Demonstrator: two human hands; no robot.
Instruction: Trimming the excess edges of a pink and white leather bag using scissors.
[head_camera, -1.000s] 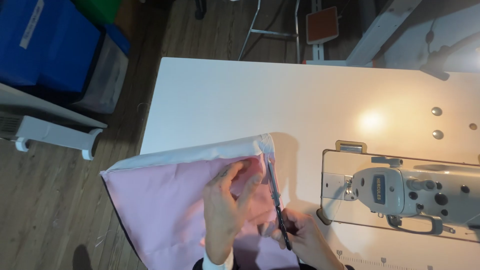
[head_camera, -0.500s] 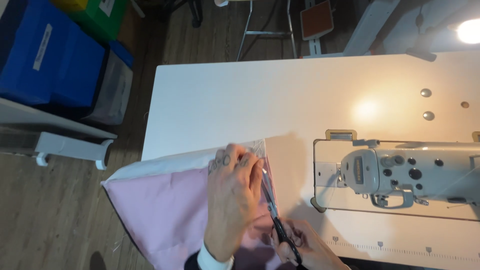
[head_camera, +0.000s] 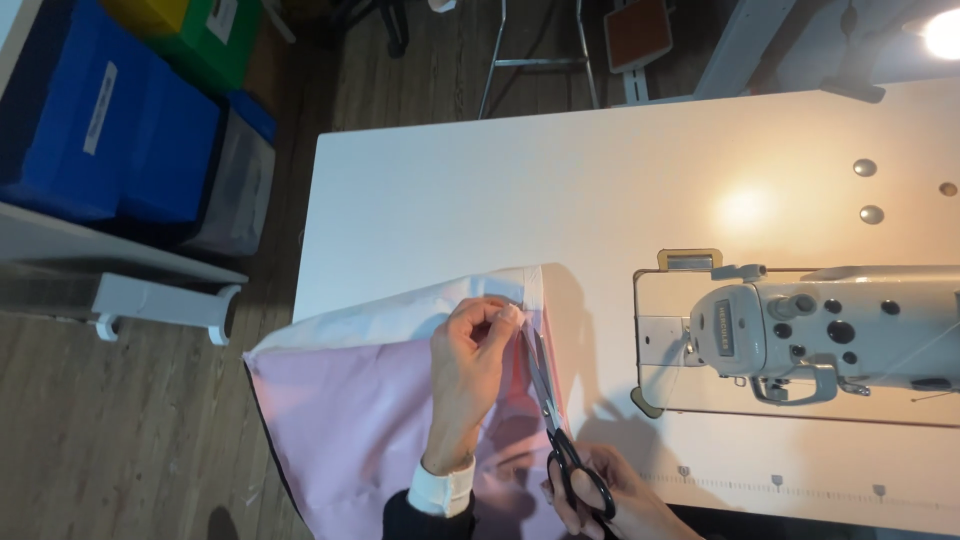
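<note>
A pink cloth (head_camera: 360, 420) lies over the near left corner of the white table (head_camera: 560, 190) and hangs off its edge. My left hand (head_camera: 470, 370) pinches the cloth's folded right edge near the top corner. My right hand (head_camera: 610, 500) grips the black handles of a pair of scissors (head_camera: 548, 415). The blades point away from me along that right edge, with their tips just below my left fingertips.
A cream sewing machine (head_camera: 820, 325) sits in the table at the right. Blue bins (head_camera: 110, 130) and a green one stand on the wooden floor at the upper left. A white stand foot (head_camera: 160, 305) lies left of the table. Metal chair legs are behind.
My left hand has slid up the cloth's right edge toward the corner. The scissors have moved farther along that edge. The view has shifted a little.
</note>
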